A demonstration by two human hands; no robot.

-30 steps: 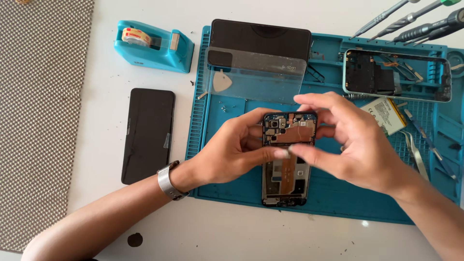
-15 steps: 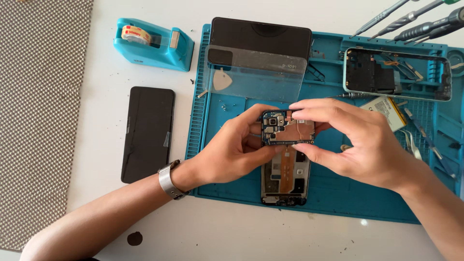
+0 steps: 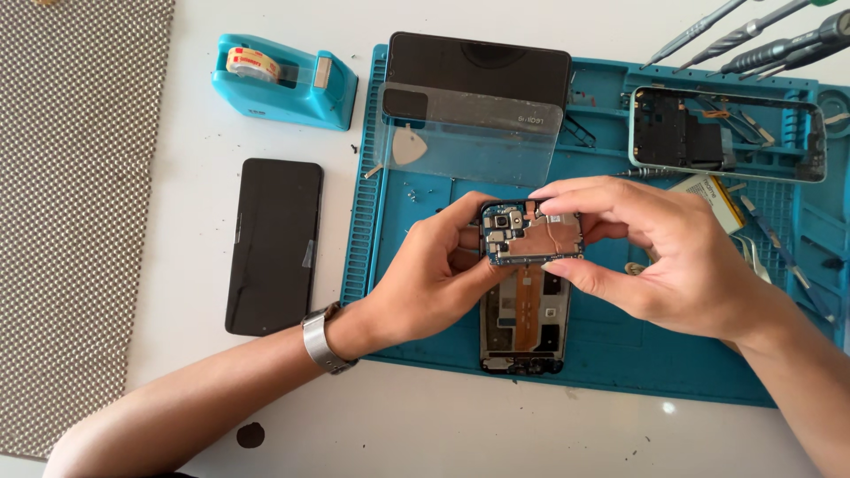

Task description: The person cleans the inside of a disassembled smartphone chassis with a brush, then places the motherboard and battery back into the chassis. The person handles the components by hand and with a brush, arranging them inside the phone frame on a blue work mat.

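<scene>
While your left hand (image 3: 434, 274) and right hand (image 3: 673, 257) pinch the small circuit board (image 3: 531, 233) between closed fingertips, you hold it raised just above the top end of the opened phone (image 3: 522, 323), which lies on the blue repair mat (image 3: 611, 354). You seem to be in the step of lifting the board free or seating it. Next, judge its alignment with the phone frame beneath, keeping your grip light on the board's edges. Left of the mat rests a dark screen panel (image 3: 273, 243).
</scene>
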